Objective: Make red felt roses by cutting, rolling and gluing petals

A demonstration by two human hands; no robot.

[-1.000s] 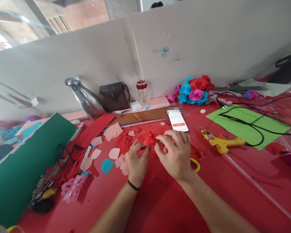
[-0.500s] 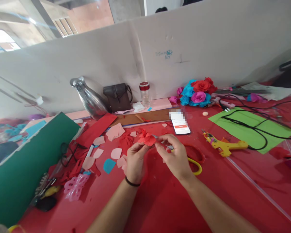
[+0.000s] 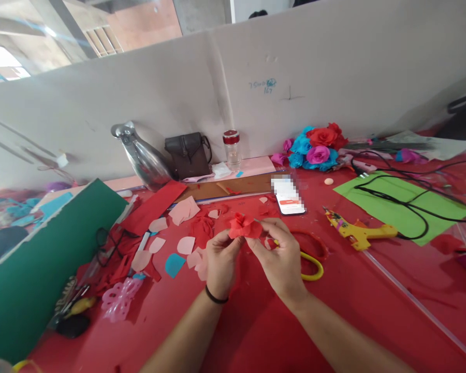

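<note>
Both of my hands hold a small red paper flower (image 3: 242, 227) above the red table (image 3: 256, 321). My left hand (image 3: 220, 261) pinches it from below, with a black band on that wrist. My right hand (image 3: 279, 254) grips its right side with fingertips. Just right of my right hand lie yellow-handled scissors (image 3: 312, 265). Pink, red and blue cut paper petals (image 3: 178, 243) are scattered to the left of my hands.
A phone (image 3: 289, 197), a yellow glue gun (image 3: 357, 230) and a green sheet (image 3: 404, 202) with black cable lie to the right. Finished paper flowers (image 3: 314, 147), a jar (image 3: 231, 149), a brown bag (image 3: 188, 154) and a metal vase (image 3: 143, 158) line the partition. A green board (image 3: 39, 264) stands left.
My hands have lifted the red flower off the table and turned it, its petals now facing up between both sets of fingertips. My right hand has shifted from flat over it to pinching its side.
</note>
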